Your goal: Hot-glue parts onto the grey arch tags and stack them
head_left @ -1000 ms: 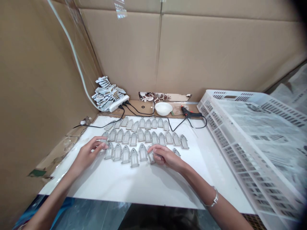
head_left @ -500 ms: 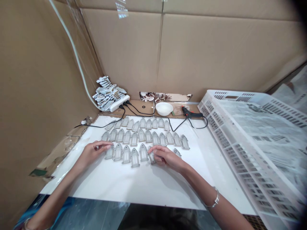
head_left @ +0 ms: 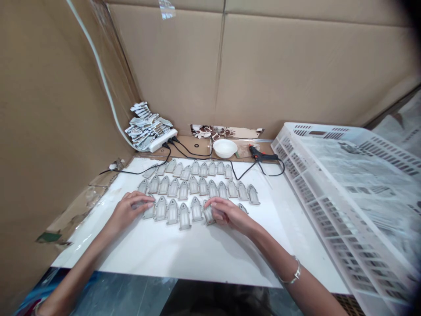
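Observation:
Several small grey arched pieces (head_left: 184, 217) lie in three rough rows on the white board (head_left: 148, 254). At the left end of the front row, my left hand (head_left: 130, 210) has its fingertips on one piece, partly covering it. My right hand (head_left: 228, 213), fingers bent together, touches another grey piece (head_left: 208, 215) toward the right of that row. Part of one more piece (head_left: 242, 208) shows just beyond my right hand.
A white power strip (head_left: 163, 140) sits by a pile of pieces (head_left: 148, 126) at the back left. Behind the rows are a white bowl (head_left: 225, 149) and a glue gun (head_left: 262, 154) with black cables. A white plastic crate (head_left: 315, 197) stands on the right.
My left fingers have drawn together slightly over the end piece. My right hand has barely moved, and more of the piece beside its fingertips shows.

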`<state>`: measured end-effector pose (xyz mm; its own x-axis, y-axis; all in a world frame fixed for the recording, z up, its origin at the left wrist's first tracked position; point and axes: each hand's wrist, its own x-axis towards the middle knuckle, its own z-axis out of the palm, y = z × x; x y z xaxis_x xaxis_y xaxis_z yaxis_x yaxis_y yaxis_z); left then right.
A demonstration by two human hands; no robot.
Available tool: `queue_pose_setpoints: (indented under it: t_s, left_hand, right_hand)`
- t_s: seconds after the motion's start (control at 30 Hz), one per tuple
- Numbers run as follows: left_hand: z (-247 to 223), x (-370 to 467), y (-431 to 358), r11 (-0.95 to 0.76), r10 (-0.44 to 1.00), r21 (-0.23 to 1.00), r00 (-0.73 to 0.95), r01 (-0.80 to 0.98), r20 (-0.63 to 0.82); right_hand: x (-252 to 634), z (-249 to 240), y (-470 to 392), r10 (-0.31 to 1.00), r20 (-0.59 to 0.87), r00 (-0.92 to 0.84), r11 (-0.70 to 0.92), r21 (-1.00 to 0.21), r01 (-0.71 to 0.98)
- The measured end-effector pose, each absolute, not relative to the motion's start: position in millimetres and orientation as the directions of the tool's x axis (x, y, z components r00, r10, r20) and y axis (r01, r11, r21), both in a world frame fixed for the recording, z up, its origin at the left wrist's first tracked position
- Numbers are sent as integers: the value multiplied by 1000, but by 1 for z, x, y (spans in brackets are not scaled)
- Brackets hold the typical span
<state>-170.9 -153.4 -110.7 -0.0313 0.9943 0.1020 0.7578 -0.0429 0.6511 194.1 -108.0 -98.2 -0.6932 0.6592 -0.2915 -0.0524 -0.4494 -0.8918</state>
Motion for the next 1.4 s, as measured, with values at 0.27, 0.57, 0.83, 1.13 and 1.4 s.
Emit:
queue_pose_setpoints:
  t_s: [0.27,0.57,0.83,1.13,1.4]
  left_hand:
    - [-115,-172,-158,-61,985,510,-31,858,171]
    - [-101,-133,-170,-106,967,499,-28,860,254]
    - [-97,-73,-195,-512,849,223,448,830,280]
    - [-137,-50,-229,-477,753,-145,488,867,440]
    - [-106,-37,-218,-476,769,-157,496,865,402]
  right_hand:
    - [204,-69,-39,900,-37,-433,20,-992,127]
    - [184,-45,114,951,227,-209,294,-457,839]
    - [259,-21,88,966,246,-79,117,-140,983]
    - [330,-44,82,992,-97,85,-75,104,992]
    - [327,-75,92,999,-22,25,-23,78,997]
